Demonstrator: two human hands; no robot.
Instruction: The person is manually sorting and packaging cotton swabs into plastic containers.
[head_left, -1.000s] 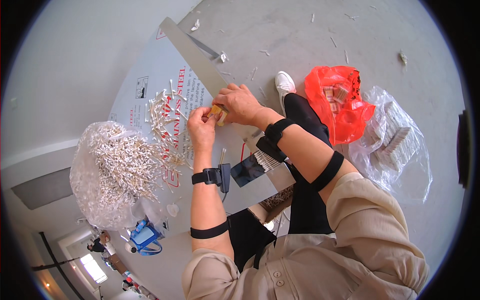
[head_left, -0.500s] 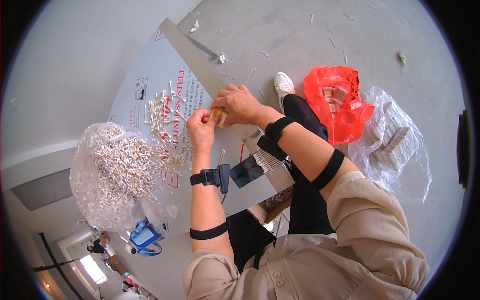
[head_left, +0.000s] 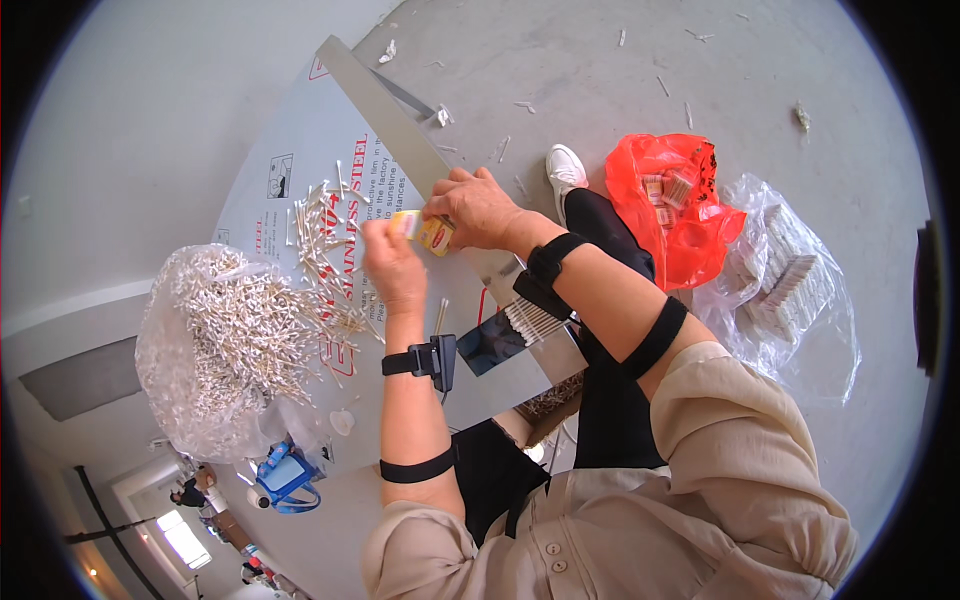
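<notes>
My right hand (head_left: 476,208) grips a small yellow packet (head_left: 437,236) with a red mark on it, over the film-covered steel table (head_left: 400,190). Just to its left, my left hand (head_left: 396,262) is closed at a pale yellow-and-white piece (head_left: 406,222), which sticks out between the two hands. Whether that piece is joined to the packet I cannot tell. Loose cotton swabs (head_left: 322,240) lie scattered left of my left hand. Beside them spills a clear plastic bag of cotton swabs (head_left: 250,335). A row of swabs (head_left: 534,322) lies below my right forearm.
On the floor at right are a red plastic bag (head_left: 640,235) with small packs inside and a clear bag of white bundles (head_left: 790,285). A blue bag (head_left: 288,474) stands at lower left. An open carton (head_left: 550,420) holds swabs between my legs.
My left hand has drawn slightly left and away from my right hand, and the pale piece now shows between them. My right hand stays nearly in place with the yellow packet.
</notes>
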